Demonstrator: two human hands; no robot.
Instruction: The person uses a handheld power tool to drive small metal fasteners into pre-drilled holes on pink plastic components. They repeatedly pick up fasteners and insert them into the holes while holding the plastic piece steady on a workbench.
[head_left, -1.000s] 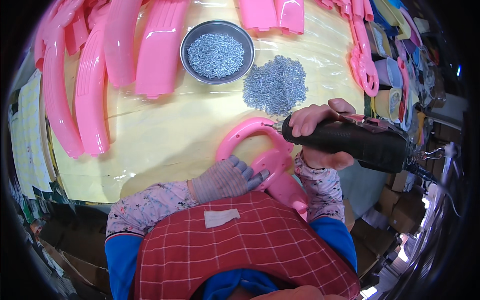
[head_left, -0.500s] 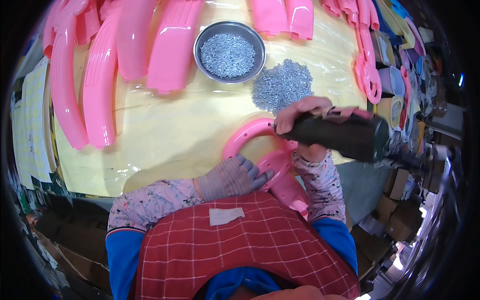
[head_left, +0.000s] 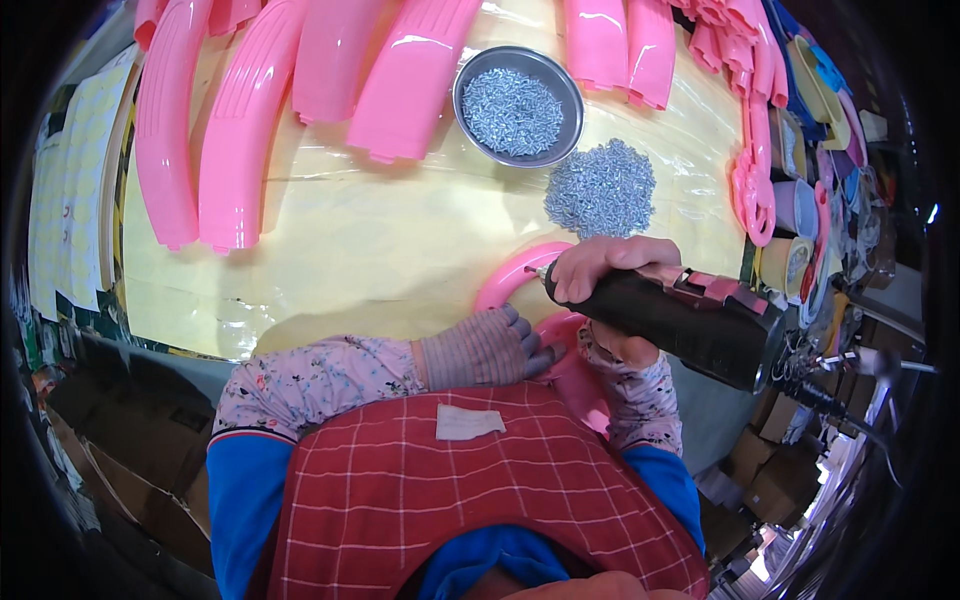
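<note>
A glossy pink plastic part with a curved ring lies at the table's near edge, against my apron. My left hand, in a grey striped glove, is closed on the near side of the part, its fingers curled over the pink plastic. My right hand grips a black electric screwdriver, held nearly level with its body pointing right. Its bit meets the ring's upper curve. Part of the ring is hidden under my hands and the tool.
Beyond my hands stand a metal bowl of screws and a loose pile of screws. Long curved pink pieces line the far left. Smaller pink parts and bins crowd the right edge. Sticker sheets lie far left.
The whole view has shifted, with the table's things now farther right. The screwdriver, blurred before, is sharper, and its bit is now visible against the ring. My left hand keeps its hold.
</note>
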